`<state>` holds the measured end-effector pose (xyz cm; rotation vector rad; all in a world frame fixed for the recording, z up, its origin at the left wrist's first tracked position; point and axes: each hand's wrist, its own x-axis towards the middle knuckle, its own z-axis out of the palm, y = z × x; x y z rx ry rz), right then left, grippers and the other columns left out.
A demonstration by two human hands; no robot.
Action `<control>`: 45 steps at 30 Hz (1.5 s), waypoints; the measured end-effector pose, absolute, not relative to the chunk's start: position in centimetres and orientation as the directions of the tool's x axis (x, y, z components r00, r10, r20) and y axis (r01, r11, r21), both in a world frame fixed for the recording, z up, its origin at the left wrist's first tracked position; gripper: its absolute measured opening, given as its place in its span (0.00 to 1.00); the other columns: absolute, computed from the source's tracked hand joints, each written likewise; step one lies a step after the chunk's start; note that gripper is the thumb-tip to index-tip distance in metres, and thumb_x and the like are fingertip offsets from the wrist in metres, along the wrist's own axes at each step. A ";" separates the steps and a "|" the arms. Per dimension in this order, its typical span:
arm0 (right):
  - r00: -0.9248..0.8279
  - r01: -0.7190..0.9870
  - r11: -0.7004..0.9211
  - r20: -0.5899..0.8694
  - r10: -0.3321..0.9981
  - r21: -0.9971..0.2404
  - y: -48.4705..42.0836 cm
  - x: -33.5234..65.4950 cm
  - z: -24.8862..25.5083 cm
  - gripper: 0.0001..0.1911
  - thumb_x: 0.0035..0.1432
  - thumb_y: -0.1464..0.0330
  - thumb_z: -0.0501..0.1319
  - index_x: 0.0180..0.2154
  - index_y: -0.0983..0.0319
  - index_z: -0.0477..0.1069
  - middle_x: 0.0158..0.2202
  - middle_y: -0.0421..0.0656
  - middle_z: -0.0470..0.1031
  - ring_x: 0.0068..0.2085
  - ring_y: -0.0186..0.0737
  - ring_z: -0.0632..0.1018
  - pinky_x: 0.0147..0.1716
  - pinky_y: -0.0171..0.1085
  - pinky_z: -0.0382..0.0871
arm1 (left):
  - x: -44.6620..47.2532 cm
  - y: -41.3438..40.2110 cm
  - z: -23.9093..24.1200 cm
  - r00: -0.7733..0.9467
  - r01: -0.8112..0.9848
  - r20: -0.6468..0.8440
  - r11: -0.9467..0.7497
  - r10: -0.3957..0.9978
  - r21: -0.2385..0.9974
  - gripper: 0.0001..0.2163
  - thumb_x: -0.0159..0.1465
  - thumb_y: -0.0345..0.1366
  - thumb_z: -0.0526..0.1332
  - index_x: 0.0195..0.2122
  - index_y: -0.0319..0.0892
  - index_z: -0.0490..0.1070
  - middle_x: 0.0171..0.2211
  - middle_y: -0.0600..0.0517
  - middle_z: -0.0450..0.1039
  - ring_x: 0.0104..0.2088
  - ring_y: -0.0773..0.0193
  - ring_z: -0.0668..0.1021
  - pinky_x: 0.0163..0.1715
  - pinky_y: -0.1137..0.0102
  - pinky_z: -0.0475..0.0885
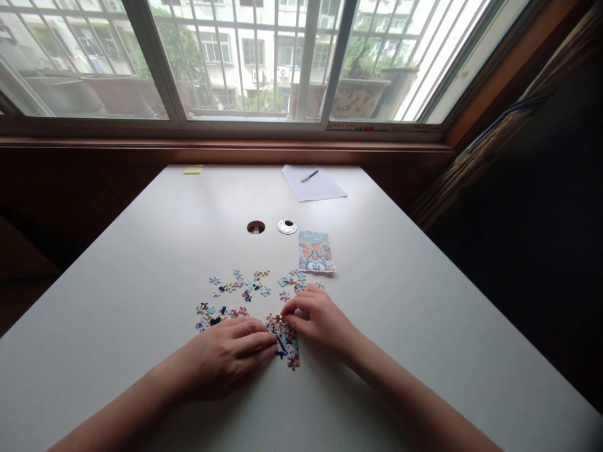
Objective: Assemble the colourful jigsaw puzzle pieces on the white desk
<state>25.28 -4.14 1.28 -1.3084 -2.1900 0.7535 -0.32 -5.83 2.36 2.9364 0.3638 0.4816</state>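
A partly joined jigsaw puzzle point(291, 348) lies on the white table in front of me, with an uneven, knobbed outline. My left hand point(230, 351) lies flat on its left side, fingers stretched out and fingertips touching its edge. At the upper right of the joined part, my right hand point(318, 312) pinches with thumb and index finger at a small puzzle piece point(279, 318); the fingers partly hide it. Loose puzzle pieces point(233, 286) are scattered beyond my left hand, and another cluster of pieces point(293, 279) lies just past my right hand.
A printed picture sheet point(316, 252) lies beyond the pieces. Farther off are a round cable hole point(255, 228), its metal cover point(287, 226), and paper sheets point(315, 188) with a pen point(309, 176). A yellow note point(193, 170) is at the far edge, below a barred window.
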 end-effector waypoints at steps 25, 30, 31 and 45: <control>-0.493 0.666 0.486 0.155 0.856 -0.566 -4.2 25.6 0.8 0.04 0.61 0.69 0.68 0.36 0.54 0.82 0.35 0.41 0.77 0.42 0.42 0.73 0.46 0.43 0.63 | -0.7 -5.9 2.0 0.926 0.239 0.267 -0.962 0.266 0.129 0.22 0.66 0.25 0.55 0.61 0.36 0.66 0.63 0.40 0.66 0.58 0.50 0.70 0.60 0.54 0.71; -0.495 0.648 0.493 0.171 0.852 -0.581 -4.1 25.7 1.0 0.04 0.61 0.69 0.68 0.37 0.55 0.82 0.35 0.42 0.77 0.41 0.42 0.72 0.45 0.43 0.63 | -0.7 -5.9 1.9 0.927 0.241 0.260 -0.961 0.269 0.135 0.21 0.67 0.26 0.55 0.61 0.36 0.66 0.62 0.42 0.67 0.58 0.50 0.70 0.61 0.53 0.70; -0.491 0.645 0.491 0.175 0.853 -0.586 -4.1 25.8 1.0 0.04 0.61 0.70 0.68 0.37 0.55 0.82 0.35 0.42 0.77 0.41 0.42 0.72 0.45 0.43 0.63 | -0.7 -5.9 1.9 0.927 0.240 0.261 -0.961 0.268 0.136 0.21 0.67 0.26 0.55 0.61 0.36 0.67 0.62 0.42 0.68 0.57 0.50 0.70 0.60 0.54 0.70; -0.496 0.656 0.494 0.168 0.852 -0.570 -4.4 25.8 1.2 0.06 0.61 0.70 0.66 0.37 0.54 0.82 0.35 0.42 0.78 0.41 0.44 0.72 0.47 0.45 0.62 | -0.8 -5.9 1.9 0.928 0.243 0.255 -0.961 0.271 0.135 0.22 0.66 0.26 0.56 0.62 0.37 0.65 0.62 0.41 0.68 0.57 0.50 0.71 0.61 0.53 0.70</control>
